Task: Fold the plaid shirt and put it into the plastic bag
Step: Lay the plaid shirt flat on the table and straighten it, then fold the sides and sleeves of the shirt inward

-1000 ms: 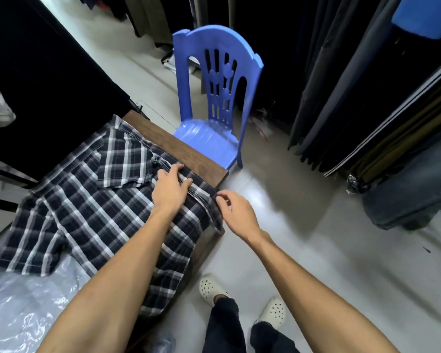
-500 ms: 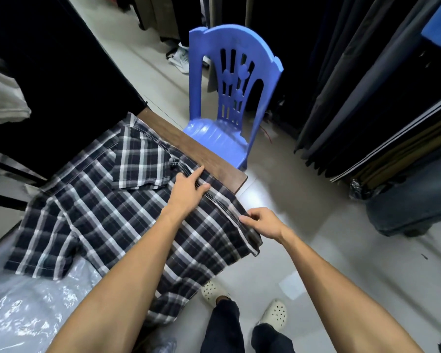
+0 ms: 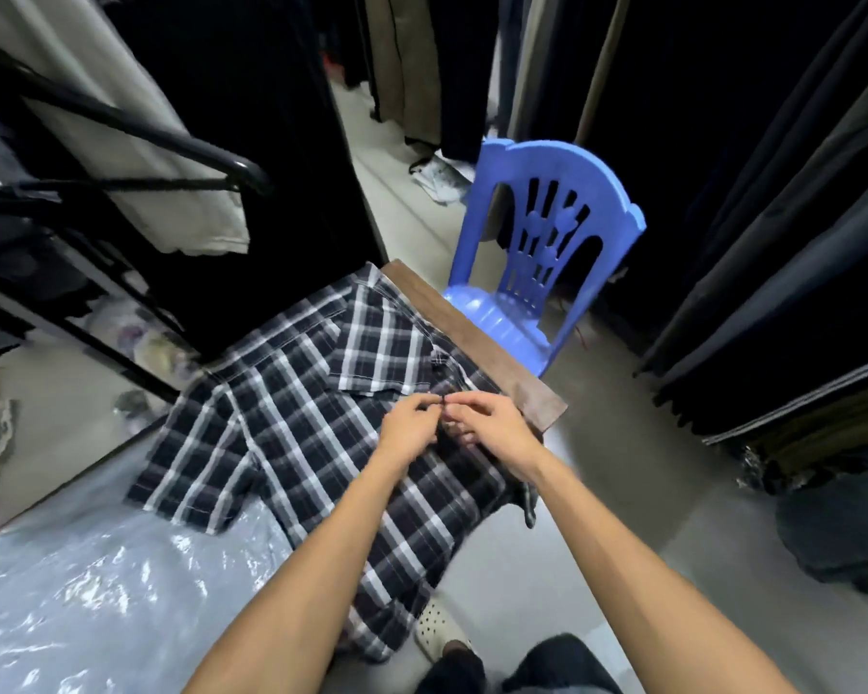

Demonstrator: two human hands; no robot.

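Note:
A black-and-white plaid shirt [image 3: 291, 423] lies spread front-up on a brown wooden table [image 3: 517, 373], its hem hanging over the near edge. My left hand [image 3: 409, 425] and my right hand [image 3: 492, 425] meet at the shirt's front placket, fingertips pinching the fabric at a small dark button. A clear crinkled plastic bag [image 3: 96, 593] lies at the lower left, partly under the shirt's sleeve.
A blue plastic chair [image 3: 537, 252] stands just beyond the table's far edge. Dark hanging clothes line the right side and the back. A black metal rack [image 3: 136, 127] with a pale garment stands at the left. My feet in white clogs [image 3: 437, 633] show below.
My right hand left the shirt's hanging front edge and came up to the placket. My left hand went from lying flat to pinching. Both hands now meet at the button; the view tilted up.

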